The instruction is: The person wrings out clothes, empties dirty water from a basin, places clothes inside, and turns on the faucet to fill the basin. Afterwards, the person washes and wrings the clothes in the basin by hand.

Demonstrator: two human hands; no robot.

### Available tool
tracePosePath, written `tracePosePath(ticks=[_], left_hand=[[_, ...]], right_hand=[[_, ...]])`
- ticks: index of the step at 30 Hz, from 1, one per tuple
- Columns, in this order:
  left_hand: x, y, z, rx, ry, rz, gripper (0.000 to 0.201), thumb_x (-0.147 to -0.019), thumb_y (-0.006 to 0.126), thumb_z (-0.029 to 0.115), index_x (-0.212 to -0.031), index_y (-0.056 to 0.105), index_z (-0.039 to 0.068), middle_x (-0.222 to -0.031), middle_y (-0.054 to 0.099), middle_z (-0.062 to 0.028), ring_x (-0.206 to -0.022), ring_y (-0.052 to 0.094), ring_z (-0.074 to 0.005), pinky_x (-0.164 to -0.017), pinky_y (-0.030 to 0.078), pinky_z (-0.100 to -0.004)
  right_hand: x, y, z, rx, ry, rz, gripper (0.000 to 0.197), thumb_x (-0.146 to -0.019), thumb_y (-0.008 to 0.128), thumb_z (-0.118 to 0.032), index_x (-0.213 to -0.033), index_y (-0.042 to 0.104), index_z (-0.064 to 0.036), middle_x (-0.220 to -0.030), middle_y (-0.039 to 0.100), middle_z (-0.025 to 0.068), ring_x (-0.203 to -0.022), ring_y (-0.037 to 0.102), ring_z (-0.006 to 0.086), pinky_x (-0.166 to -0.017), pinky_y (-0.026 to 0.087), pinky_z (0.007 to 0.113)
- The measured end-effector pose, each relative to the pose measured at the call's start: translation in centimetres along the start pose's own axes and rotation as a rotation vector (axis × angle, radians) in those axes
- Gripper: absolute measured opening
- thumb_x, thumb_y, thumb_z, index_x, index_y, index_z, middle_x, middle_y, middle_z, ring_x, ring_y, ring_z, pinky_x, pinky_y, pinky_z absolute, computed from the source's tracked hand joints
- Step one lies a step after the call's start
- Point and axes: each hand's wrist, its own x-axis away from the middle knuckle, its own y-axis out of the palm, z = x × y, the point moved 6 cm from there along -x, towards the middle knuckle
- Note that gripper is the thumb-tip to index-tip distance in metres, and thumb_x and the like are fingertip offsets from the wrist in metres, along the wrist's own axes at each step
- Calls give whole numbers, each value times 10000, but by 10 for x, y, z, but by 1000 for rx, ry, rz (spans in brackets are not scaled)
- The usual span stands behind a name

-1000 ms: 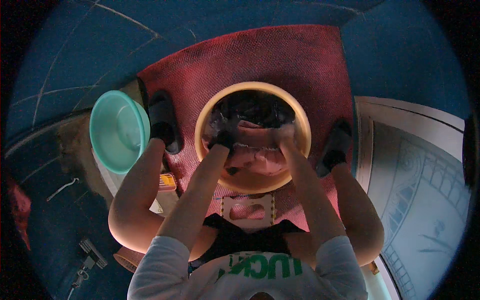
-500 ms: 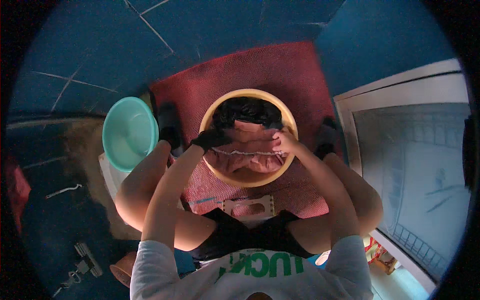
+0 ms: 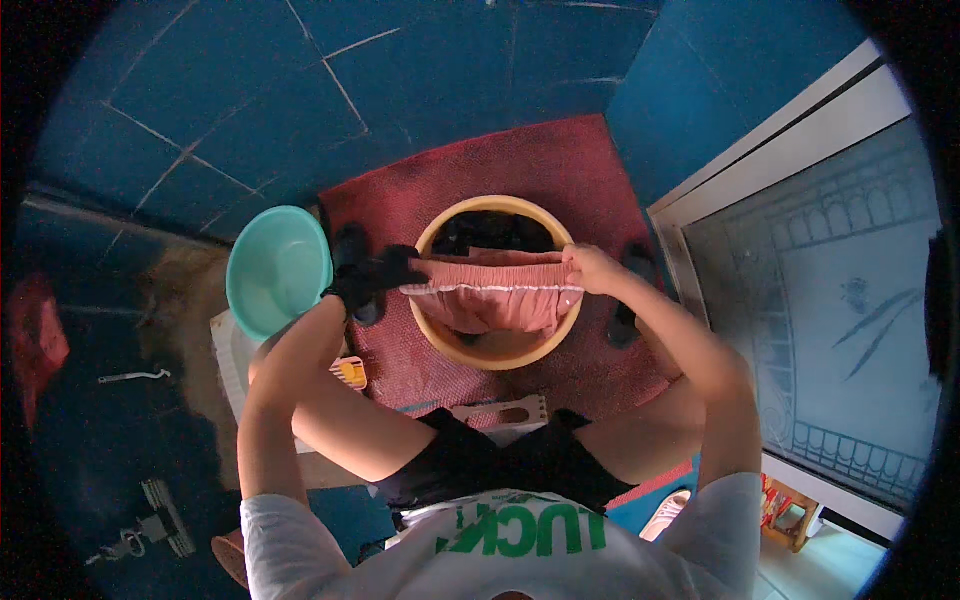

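Note:
My left hand [image 3: 378, 272], in a black glove, grips one end of the gathered waistband of a pink elastic-waisted garment [image 3: 495, 272]. At the other end my bare right hand [image 3: 592, 270] has its fingers closed round the band. The waistband is stretched level between both hands, with a white trim line along it. Below it, the garment's lower cloth hangs into a yellow round basin [image 3: 497, 361]. Dark cloth [image 3: 490, 230] lies in the basin's far part, beyond the garment. Whether the garment is shorts or a skirt does not show.
The basin stands on a red textured mat [image 3: 480, 165]. At left is a turquoise basin [image 3: 280, 275]; near my knee sits a striped soap tray [image 3: 350, 372]. A small stool [image 3: 508, 412] is between my thighs. Dark slippers [image 3: 632, 290] flank the basin; a frosted door [image 3: 830, 310] is at right.
Both hands have moved apart and pulled the pink garment's waistband taut across the basin. The garment was lower and bunched before. The view has shifted slightly.

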Motion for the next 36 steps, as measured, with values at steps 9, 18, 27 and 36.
tracePosePath(ticks=[9, 18, 27, 36], left_hand=[[62, -52, 39, 199, 17, 148, 409, -673, 653, 252, -975, 524, 8, -842, 586, -104, -803, 556, -196, -740, 434, -306], [70, -38, 29, 640, 145, 93, 259, -696, 635, 134, -915, 550, 26, -802, 556, -16, -740, 504, -88, -688, 416, -235], [66, -52, 51, 498, 20, 80, 286, -647, 687, 104, -887, 549, 30, -806, 564, -13, -729, 509, -80, -636, 426, -230], [56, -50, -4, 567, 157, 139, 236, -628, 694, 98, -813, 564, 33, -759, 573, -9, -718, 508, -70, -624, 419, -232]], right_hand=[[27, -35, -66, -48, -200, 180, 258, -698, 572, -73, -940, 495, -25, -815, 522, 139, -716, 540, 249, -630, 426, 312], [41, -46, -85, -116, -278, 384, 152, -732, 502, -45, -875, 517, 3, -799, 487, 86, -701, 516, 191, -662, 414, 287], [32, -44, -84, -316, -108, 316, 130, -702, 449, 26, -822, 496, 4, -708, 536, 29, -676, 503, 75, -590, 418, 232], [43, -48, -98, -86, -38, 517, 217, -645, 479, 33, -834, 516, -66, -735, 576, 121, -708, 581, 264, -604, 439, 311]])
